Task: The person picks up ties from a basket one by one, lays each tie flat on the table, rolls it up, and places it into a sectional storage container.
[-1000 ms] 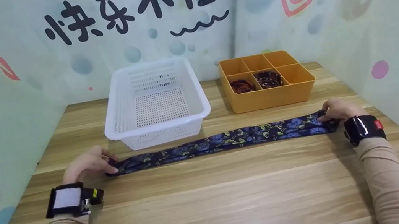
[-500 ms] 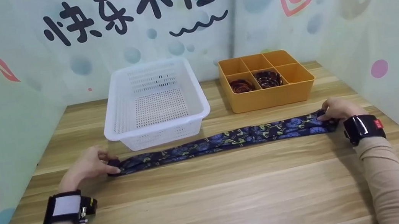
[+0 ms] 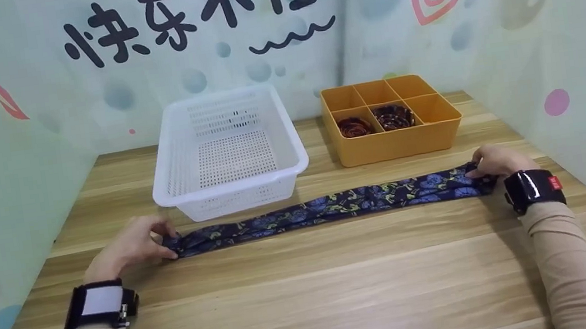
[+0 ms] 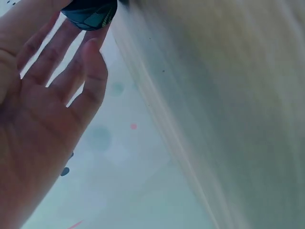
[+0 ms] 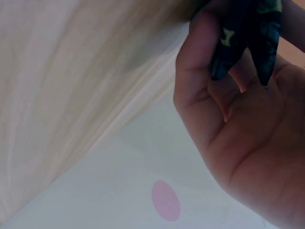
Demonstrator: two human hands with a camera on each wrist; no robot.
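A long folded strip of dark navy floral cloth, with blue and yellow-green patterning, stretches across the wooden table in front of the basket. My left hand pinches its left end between thumb and fingers; in the left wrist view a bit of the cloth shows at the fingertips. At the other end, my right hand grips the cloth. Two pointed bits of the cloth hang inside that hand in the right wrist view. Between the hands the strip lies nearly straight, slightly higher at the right.
Behind the strip stands a white perforated plastic basket with nothing in it. To its right is a yellow compartment box; two front compartments hold a reddish cloth roll and a dark patterned roll. Printed walls enclose the table.
My left wrist has shifted slightly left and toward me, and the left fingers have adjusted their pinch on the cloth's end. The right hand and the rest of the strip stay nearly still.
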